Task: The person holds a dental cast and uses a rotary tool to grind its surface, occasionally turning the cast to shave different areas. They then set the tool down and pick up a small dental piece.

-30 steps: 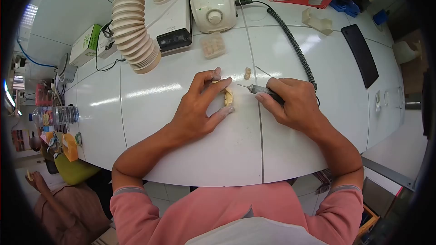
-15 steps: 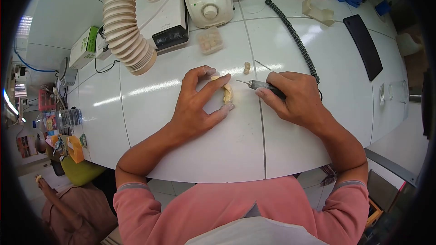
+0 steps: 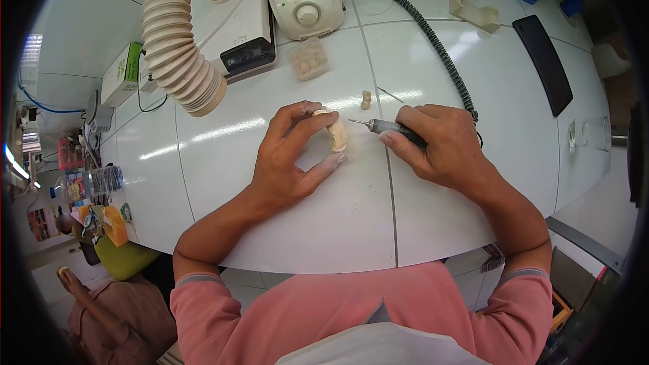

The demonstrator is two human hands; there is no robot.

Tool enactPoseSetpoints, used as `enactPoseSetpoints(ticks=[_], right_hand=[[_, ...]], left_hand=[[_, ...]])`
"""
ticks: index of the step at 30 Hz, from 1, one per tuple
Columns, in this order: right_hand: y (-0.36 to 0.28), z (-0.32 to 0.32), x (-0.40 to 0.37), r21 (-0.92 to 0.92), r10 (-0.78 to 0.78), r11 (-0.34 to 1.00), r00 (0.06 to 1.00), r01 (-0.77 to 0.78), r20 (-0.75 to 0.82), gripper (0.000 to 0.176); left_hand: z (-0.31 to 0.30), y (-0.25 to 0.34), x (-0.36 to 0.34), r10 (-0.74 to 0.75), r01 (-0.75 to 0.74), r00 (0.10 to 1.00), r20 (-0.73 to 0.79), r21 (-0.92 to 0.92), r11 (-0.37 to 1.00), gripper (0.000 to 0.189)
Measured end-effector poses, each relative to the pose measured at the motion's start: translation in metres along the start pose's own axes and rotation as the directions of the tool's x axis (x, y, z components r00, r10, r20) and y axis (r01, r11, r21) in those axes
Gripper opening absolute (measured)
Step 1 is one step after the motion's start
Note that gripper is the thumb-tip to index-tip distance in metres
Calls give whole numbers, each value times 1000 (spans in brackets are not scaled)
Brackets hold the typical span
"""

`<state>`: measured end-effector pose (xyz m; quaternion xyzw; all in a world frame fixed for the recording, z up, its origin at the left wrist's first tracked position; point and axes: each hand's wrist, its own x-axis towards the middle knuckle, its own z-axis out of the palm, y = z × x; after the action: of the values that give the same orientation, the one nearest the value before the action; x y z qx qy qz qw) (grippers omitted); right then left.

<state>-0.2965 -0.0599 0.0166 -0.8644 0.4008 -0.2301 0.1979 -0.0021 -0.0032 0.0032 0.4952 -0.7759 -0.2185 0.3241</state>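
My left hand [image 3: 282, 152] pinches a cream, curved dental model [image 3: 337, 136] between thumb and fingers, just above the white table. White dust coats those fingertips. My right hand [image 3: 443, 143] grips a grey rotary handpiece [image 3: 397, 128] like a pen. Its thin bur points left at the model, with a small gap between them. Beyond the handpiece lie a small tooth-coloured piece [image 3: 366, 100] and a thin metal rod [image 3: 391, 95]. Further back, a clear box [image 3: 309, 59] holds several pale pieces.
A ribbed hose [image 3: 182, 47] hangs at the back left beside a white machine [image 3: 233, 23]. The control unit [image 3: 304, 3] feeds a coiled cord [image 3: 439, 54]. A black curved strip [image 3: 543, 64] and a glass [image 3: 595, 134] stand right. Another person [image 3: 122, 318] sits lower left.
The dental model has turned in my left hand, so more of its smooth side shows. My right hand and the handpiece stay almost in place. The view has shifted slightly.
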Motion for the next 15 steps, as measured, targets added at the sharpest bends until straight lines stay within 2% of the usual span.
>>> enactPoseSetpoints(ticks=[5,8,15], right_hand=[[1,0,0,-7,-2,1000,1000,2,5,35],[1,1,0,3,-5,1000,1000,5,-3,35],[1,1,0,9,-9,1000,1000,9,-15,35]], left_hand=[[-3,-3,0,79,-78,997,-10,108,991,64],[-3,-2,2,94,-100,995,42,173,980,63],[-4,-1,2,75,-79,997,33,150,986,63]])
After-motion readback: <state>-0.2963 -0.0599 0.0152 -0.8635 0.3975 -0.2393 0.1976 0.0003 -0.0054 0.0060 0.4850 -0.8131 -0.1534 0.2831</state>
